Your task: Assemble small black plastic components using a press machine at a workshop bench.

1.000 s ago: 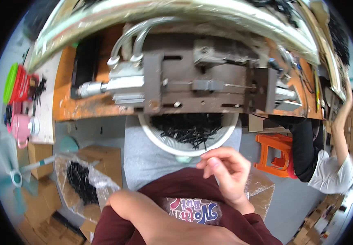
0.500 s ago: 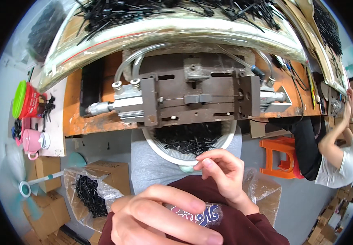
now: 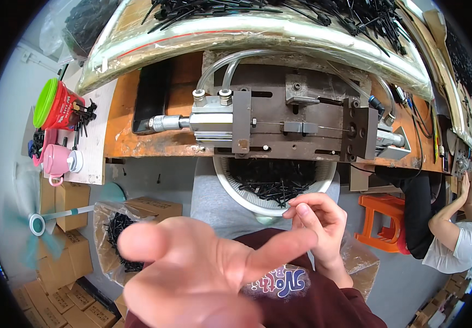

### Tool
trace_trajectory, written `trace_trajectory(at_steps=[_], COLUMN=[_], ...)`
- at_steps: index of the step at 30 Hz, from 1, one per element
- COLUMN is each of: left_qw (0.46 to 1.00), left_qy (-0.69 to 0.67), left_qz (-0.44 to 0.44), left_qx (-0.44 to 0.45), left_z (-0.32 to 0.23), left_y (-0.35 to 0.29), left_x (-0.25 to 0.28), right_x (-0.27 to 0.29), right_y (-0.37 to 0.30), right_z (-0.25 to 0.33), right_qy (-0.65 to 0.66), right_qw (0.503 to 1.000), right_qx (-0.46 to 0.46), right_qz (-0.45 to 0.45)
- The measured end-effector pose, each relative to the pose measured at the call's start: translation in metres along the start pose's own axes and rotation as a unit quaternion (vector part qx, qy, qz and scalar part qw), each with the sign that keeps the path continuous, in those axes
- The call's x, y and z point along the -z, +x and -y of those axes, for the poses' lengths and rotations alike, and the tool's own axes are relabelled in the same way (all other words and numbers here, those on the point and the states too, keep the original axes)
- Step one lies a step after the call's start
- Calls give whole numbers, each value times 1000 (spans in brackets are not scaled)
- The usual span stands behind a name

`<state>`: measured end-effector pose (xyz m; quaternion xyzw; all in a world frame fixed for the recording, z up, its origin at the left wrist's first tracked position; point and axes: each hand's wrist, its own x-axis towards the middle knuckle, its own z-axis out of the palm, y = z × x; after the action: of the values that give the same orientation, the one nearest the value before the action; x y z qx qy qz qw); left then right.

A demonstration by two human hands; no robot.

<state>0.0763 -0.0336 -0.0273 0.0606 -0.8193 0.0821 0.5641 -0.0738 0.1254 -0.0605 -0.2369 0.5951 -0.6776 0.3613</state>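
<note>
My left hand (image 3: 192, 273) is raised close in front of my chest, large in view, palm turned up and fingers spread; nothing lies in it. Behind it, my right hand (image 3: 323, 224) is held at the front rim of a white tub (image 3: 236, 198) on my lap. Its fingers are curled, with thumb and forefinger close together; what they hold, if anything, is too small to make out. Thin black parts (image 3: 271, 180) fill the tub. Beyond stands a metal fixture (image 3: 290, 145) with an air cylinder (image 3: 211, 126) at its left and a small grey block (image 3: 300, 128) mid-way.
Black stemmed pieces heap on a plastic-wrapped tray (image 3: 258, 30) above the fixture. At left are a red bucket (image 3: 63, 106), a pink cup (image 3: 56, 161) and a fan (image 3: 37, 224). An orange stool (image 3: 380, 224) and another person (image 3: 454, 240) are at right.
My left hand has turned from back-up to palm-up and spread its fingers. The view has shifted, so the bench sits farther right; my right hand keeps its curled pose by the tub.
</note>
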Motion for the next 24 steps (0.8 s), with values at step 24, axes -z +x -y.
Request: trace_trajectory(at_steps=[24], left_qw=[884], left_qy=[-397], left_qz=[47], left_qx=[242], left_z=[10], left_y=[27], left_x=[-24], right_x=[-14], right_y=[151], right_z=[91], right_qy=[-376], right_qw=[780], right_qx=[489], right_qz=[-105])
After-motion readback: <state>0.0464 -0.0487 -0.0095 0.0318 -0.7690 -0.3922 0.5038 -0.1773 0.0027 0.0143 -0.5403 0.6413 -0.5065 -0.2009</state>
